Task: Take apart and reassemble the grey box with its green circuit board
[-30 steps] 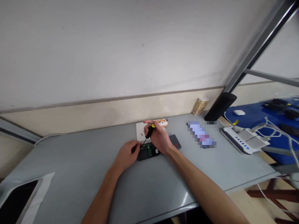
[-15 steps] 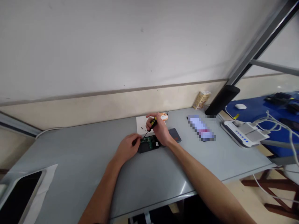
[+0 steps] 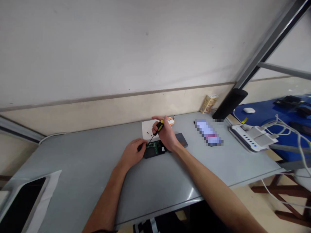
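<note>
My right hand (image 3: 166,133) is closed round the black and yellow handle of a screwdriver (image 3: 159,126). The screwdriver slants down to the left, its tip at the upper left part of an open dark device with a green circuit board (image 3: 153,149). At the device's left end, my left hand (image 3: 134,151) grips its edge with curled fingers. A flat dark grey case piece (image 3: 182,140) lies to the right, partly behind my right wrist. Behind the device is a white sheet (image 3: 146,128) with several tiny dark bits, probably screws, on it.
An orange and white animal-shaped item (image 3: 171,120) lies by the sheet. To the right are a blurred-out phone (image 3: 208,132), a small carton (image 3: 209,103), a black cylinder (image 3: 229,104) and a white power strip (image 3: 250,139) with cables. A dark-screened tablet (image 3: 23,204) is at the front left.
The screwdriver's handle looks slightly turned in my right hand. Its tip stays at the board, and my left hand keeps its place. The view has shifted a little.
</note>
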